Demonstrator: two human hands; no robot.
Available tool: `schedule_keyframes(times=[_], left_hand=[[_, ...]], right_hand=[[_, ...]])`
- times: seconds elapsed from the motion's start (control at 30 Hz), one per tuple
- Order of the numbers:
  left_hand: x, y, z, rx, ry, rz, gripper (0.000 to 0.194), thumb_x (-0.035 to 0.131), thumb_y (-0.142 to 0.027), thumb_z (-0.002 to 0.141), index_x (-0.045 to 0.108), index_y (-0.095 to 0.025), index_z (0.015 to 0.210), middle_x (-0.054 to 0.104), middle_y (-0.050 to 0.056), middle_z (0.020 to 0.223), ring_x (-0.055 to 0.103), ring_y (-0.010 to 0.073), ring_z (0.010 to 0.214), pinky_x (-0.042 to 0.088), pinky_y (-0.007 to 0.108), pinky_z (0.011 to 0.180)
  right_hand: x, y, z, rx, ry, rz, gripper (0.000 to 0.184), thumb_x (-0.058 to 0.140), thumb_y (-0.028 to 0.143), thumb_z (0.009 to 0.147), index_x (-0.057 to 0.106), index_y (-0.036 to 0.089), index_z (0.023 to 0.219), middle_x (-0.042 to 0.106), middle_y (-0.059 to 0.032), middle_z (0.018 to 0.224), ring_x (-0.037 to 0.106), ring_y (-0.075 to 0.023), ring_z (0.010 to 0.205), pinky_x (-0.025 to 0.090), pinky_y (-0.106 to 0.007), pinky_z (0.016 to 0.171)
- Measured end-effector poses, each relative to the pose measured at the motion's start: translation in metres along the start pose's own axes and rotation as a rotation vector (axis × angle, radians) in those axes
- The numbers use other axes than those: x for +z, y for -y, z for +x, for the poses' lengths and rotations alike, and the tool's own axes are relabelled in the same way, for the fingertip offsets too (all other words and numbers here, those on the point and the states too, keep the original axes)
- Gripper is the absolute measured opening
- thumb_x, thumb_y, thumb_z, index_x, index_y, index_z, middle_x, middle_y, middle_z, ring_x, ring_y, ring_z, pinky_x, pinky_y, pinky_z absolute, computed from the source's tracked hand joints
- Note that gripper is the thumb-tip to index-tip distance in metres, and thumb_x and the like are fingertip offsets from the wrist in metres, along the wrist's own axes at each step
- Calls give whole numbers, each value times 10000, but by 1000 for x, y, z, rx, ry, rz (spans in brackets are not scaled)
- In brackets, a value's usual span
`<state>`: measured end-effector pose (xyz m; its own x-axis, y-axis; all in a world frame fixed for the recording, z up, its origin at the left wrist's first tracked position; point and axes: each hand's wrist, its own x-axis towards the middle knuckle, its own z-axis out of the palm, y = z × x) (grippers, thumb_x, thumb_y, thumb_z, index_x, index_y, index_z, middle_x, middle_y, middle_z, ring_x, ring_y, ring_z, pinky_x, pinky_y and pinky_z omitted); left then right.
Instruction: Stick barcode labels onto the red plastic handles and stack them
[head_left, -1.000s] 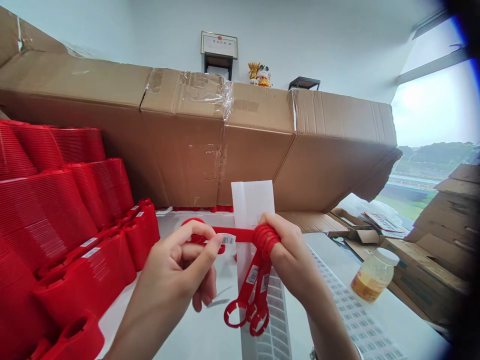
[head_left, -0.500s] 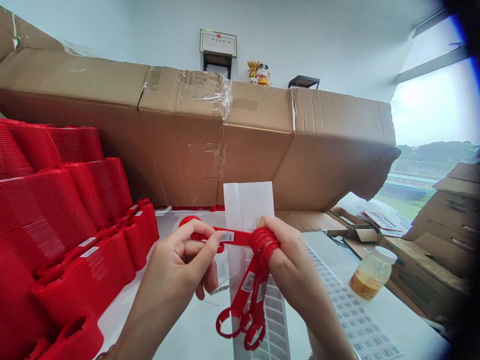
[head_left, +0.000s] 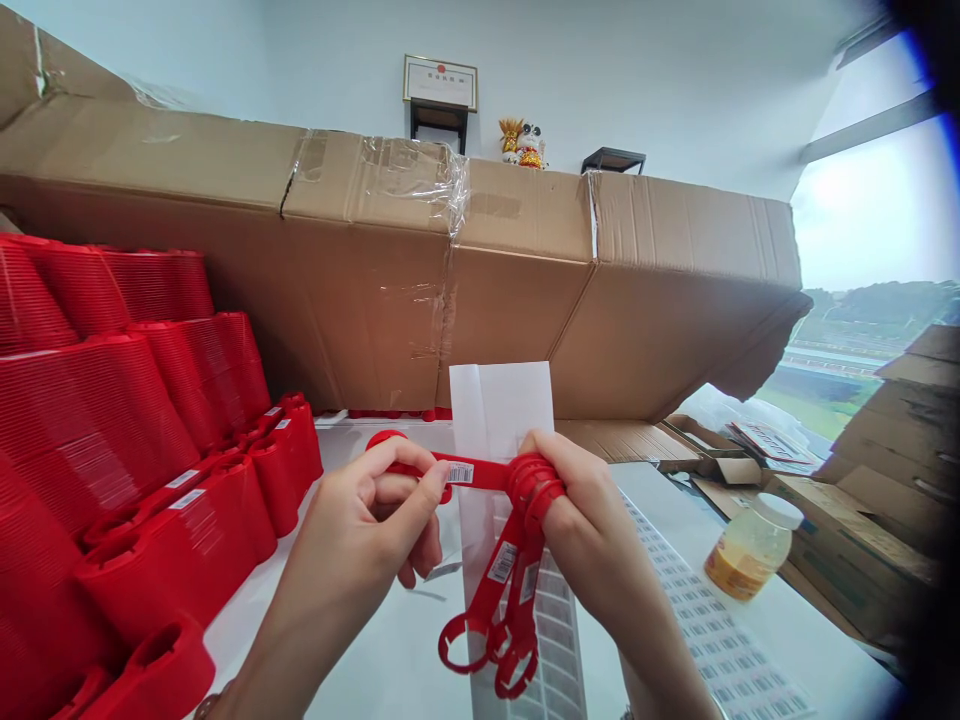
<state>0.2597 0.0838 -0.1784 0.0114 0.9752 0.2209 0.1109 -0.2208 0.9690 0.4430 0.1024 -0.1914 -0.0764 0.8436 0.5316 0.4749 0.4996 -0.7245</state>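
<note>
While the left hand [head_left: 349, 540] closes its grip on a red plastic strap [head_left: 487, 474] beside its barcode sticker [head_left: 460, 473], the right hand [head_left: 581, 525] grips the coiled end [head_left: 534, 484], holding the strap taut.

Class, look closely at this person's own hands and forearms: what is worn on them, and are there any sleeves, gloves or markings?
The bare left hand and bare right hand wear no gloves or rings, and no sleeves show on the forearms. A small band-like item, possibly a bracelet, shows at the lower edge near the left wrist, too cut off to identify.
</note>
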Motion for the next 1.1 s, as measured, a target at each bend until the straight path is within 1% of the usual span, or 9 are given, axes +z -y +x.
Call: schedule_keyframes(times=[0.37, 0.57, 0.73, 0.87, 0.97, 1.0, 1.03, 1.07, 1.1], left_hand=[[-2, 5, 3, -3, 31, 26, 285, 651, -482, 909, 587, -223, 808, 600, -65, 458, 513, 99, 401, 425, 165, 399], [0, 6, 3, 17, 1, 54, 322, 650, -520, 904, 575, -224, 800, 600, -56, 458, 504, 106, 401, 424, 181, 406], [2, 14, 11, 3, -49, 90, 382, 663, -556, 891, 533, -224, 754, 610, -50, 498, 511, 110, 411, 413, 198, 407], [-2, 14, 16, 45, -166, 154, 507, 733, -590, 836, 382, -242, 725, 595, -62, 481, 529, 111, 432, 392, 185, 407], [-7, 3, 7, 94, -233, 106, 447, 712, -584, 856, 405, -260, 826, 581, -79, 510, 536, 123, 417, 403, 197, 373], [-9, -2, 2, 156, -300, 81, 407, 704, -561, 865, 421, -269, 882, 616, -69, 600, 548, 122, 428, 410, 204, 359], [-9, -6, -4, 243, -406, 66, 379, 703, -532, 869, 429, -281, 945, 664, -44, 762, 576, 119, 474, 420, 210, 357], [-10, -9, -10, 334, -535, 71, 368, 701, -503, 872, 429, -294, 1005, 677, -6, 985, 618, 122, 562, 445, 219, 375], [-9, -11, -15, 406, -648, 106, 370, 700, -475, 873, 425, -305, 1051, 614, 30, 1230, 661, 137, 692, 488, 234, 418]], right_hand=[[-1, 2, -2, 3, 1, -6, 268, 444, 144, 924, 389, 237, 678, 533, 16, 648, 433, -155, 591, 297, -299, 519], [0, 4, -3, -5, 4, 5, 270, 451, 167, 923, 379, 240, 674, 523, 15, 645, 437, -165, 608, 296, -303, 529], [3, 1, -2, -16, 13, 8, 273, 445, 189, 930, 376, 237, 670, 510, 19, 653, 420, -161, 608, 286, -306, 539], [3, -3, 4, 38, 13, 68, 264, 444, 194, 920, 369, 238, 670, 494, 26, 643, 404, -157, 603, 291, -299, 529], [0, -6, 9, 82, 2, 132, 256, 447, 194, 910, 380, 236, 666, 492, 31, 634, 409, -153, 600, 296, -293, 525], [-2, -7, 11, 86, -6, 148, 257, 450, 195, 907, 380, 235, 663, 491, 33, 632, 411, -151, 601, 295, -292, 527], [-3, -8, 12, 86, -15, 159, 258, 454, 197, 904, 379, 234, 659, 489, 34, 631, 412, -150, 602, 293, -290, 529], [-4, -8, 13, 85, -23, 167, 257, 454, 196, 901, 381, 233, 658, 489, 34, 633, 414, -149, 604, 291, -289, 531], [-5, -9, 13, 85, -30, 173, 256, 453, 194, 898, 381, 232, 655, 488, 35, 633, 414, -147, 603, 290, -288, 532]])
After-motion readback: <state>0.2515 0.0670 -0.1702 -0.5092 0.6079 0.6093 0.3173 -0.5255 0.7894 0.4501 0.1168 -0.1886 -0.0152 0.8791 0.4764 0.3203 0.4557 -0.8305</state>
